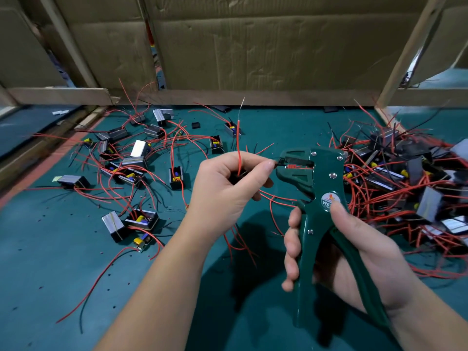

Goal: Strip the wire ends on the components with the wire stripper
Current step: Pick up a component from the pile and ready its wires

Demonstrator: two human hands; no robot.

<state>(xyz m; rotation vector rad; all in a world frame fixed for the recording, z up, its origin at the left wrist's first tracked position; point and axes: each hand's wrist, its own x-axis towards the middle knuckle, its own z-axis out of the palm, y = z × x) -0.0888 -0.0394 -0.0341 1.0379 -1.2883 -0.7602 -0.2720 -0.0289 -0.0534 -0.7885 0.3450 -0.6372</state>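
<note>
Head view: two bare hands are seen reaching up from the lower edge over a green-topped bench (63, 274). The right hand (359, 249) is wrapped around the two dark green handles of the wire stripper (321, 178), which is held upright above the bench. Its fingers (292, 245) are curled over the left handle, and the thumb is laid on the round label near the pivot. The left hand (225, 188) is held level with the tool's head, fingers bunched. Thumb and forefinger are pinched on a short black wire end (279, 163) that is fed sideways into the stripper's mouth. A red wire (238, 143) is gripped in the same fist and stands straight up, with bare strands showing at its tip; whatever it is joined to is hidden in the palm. Small boxed components (141, 219) with red and black leads are scattered across the bench to the left, and a denser heap (410, 178) is piled to the right. Cardboard sheets (253, 46) and wooden battens (60, 96) are propped along the far edge.
</note>
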